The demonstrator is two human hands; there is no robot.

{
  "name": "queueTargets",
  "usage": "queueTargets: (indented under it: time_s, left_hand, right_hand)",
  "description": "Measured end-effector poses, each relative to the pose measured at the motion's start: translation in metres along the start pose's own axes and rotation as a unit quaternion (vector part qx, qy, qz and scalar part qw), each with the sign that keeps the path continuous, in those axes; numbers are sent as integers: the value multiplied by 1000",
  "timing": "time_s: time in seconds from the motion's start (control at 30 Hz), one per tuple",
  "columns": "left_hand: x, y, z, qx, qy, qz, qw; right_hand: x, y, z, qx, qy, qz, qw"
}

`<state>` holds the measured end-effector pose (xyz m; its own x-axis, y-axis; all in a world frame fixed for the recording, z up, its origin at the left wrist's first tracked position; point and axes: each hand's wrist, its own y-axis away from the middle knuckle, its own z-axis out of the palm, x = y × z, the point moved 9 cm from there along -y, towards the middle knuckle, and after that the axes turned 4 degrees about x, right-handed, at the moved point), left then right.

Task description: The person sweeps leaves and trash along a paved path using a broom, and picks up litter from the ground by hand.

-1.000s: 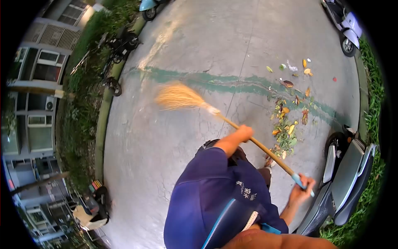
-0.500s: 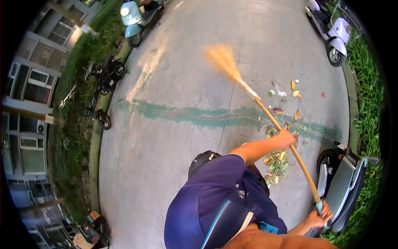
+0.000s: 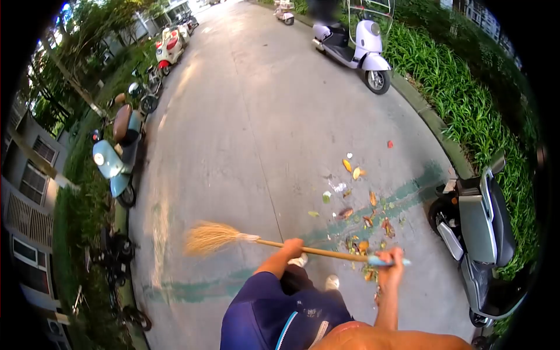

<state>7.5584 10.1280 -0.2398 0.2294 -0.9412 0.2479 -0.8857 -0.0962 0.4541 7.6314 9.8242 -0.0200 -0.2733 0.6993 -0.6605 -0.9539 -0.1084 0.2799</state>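
A broom (image 3: 213, 237) with pale straw bristles and a wooden handle lies across my front, its bristle head out to the left above the pavement. My left hand (image 3: 291, 248) is wrapped round the handle near the bristle end. At the handle's light blue end my right hand (image 3: 389, 262) is closed around the grip. Below and ahead of the right hand lie scattered yellow, brown and green leaves (image 3: 364, 245), thicker close to my shoes. White scraps (image 3: 337, 186) sit among the farther leaves. Whether the bristles touch the ground I cannot tell.
A grey scooter (image 3: 484, 221) stands close on my right. A lilac scooter (image 3: 364, 55) is parked ahead by the right curb (image 3: 429, 114). Along the left edge stand a light blue scooter (image 3: 114, 163) and other bikes. A green-edged crack (image 3: 408, 189) crosses the concrete.
The broom head has swung to my left and closer to me, and the handle has turned from slanting forward to nearly sideways. My view has tilted up and turned right.
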Motion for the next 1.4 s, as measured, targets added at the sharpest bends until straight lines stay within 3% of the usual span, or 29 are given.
queueTargets:
  time_s: [0.13, 0.2, 0.27, 0.3, 0.37, 0.47, 0.5, 0.57, 0.67, 0.73, 0.8, 0.83, 0.87, 0.9, 0.93, 0.97, 1.0, 1.03, 1.07, 1.1, 1.13, 1.2, 1.23, 1.27, 1.3, 1.33, 1.4]
  left_hand:
    - [42, -52, -54, 8, -27, 144, 989]
    - [55, -63, -66, 2, -39, 180, 983]
    - [80, -60, -76, 27, -73, 292, 953]
    - [84, -54, -83, 20, -81, 305, 949]
    - [120, -14, -108, 44, 5, 445, 894]
    - [128, -13, -66, -8, -121, 401, 908]
    - [143, 9, -63, -61, -144, 425, 891]
    - [157, 39, -13, -106, -190, 492, 843]
    - [186, 151, 51, -181, -206, 595, 755]
    - [188, 239, 112, -247, -221, 660, 674]
    - [180, 345, 164, -313, -194, 728, 578]
    - [171, 405, 168, -358, -195, 718, 564]
    - [149, 461, 191, -393, -209, 747, 493]
    - [129, 515, 194, -452, -208, 747, 441]
    - [104, 563, 206, -465, -210, 769, 385]
    - [80, 605, 214, -484, -214, 785, 324]
    - [55, 642, 218, -503, -216, 795, 260]
    - [41, 673, 215, -518, -177, 810, 209]
    - [27, 696, 209, -530, -136, 822, 158]
    - [19, 712, 218, -537, -140, 818, 151]
    - [8, 724, 228, -528, -157, 824, 132]
    - [-7, 734, 252, -469, -171, 858, 118]
    - [-6, 730, 269, -416, -166, 885, 124]
    - [-1, 723, 283, -388, -183, 892, 141]
    - [7, 714, 293, -357, -199, 899, 158]
    - [10, 705, 296, -358, -204, 898, 153]
    - [21, 673, 301, -365, -229, 877, 212]
  right_hand:
    - [-19, 22, 4, 55, 16, -127, 990]
    - [-20, 46, -27, 159, -10, -178, 971]
    - [-27, 84, -47, 224, -50, -199, 953]
    - [-29, 106, -60, 280, -91, -218, 931]
    - [-32, 148, -75, 310, -110, -246, 912]
    - [-15, 241, -117, 385, -124, -319, 857]
    - [3, 266, -138, 378, -150, -323, 854]
    - [35, 334, -149, 455, -210, -373, 781]
    - [86, 484, -164, 500, -262, -441, 697]
    - [137, 611, -181, 465, -269, -516, 667]
    - [201, 743, -145, 546, -286, -551, 563]
    - [243, 810, -117, 565, -277, -575, 523]
    - [282, 870, -69, 675, -243, -552, 426]
    - [326, 926, -37, 619, -174, -598, 478]
    - [362, 959, 30, 762, -181, -546, 296]
    - [418, 1004, 62, 700, -176, -597, 350]
    - [433, 1000, 134, 818, -187, -528, 129]
    - [454, 1006, 161, 824, -190, -521, 120]
    - [503, 1015, 212, 851, -206, -482, 30]
    - [543, 1018, 255, 870, -220, -438, -59]
    - [577, 1007, 274, 829, -269, -473, -127]
    - [630, 1002, 280, 813, -250, -526, 5]
    - [649, 991, 274, 784, -259, -564, 8]
    - [652, 980, 266, 786, -202, -578, 85]
    - [662, 972, 265, 785, -208, -579, 79]
    - [644, 963, 249, 768, -192, -592, 150]
    - [567, 931, 205, 721, -151, -611, 291]
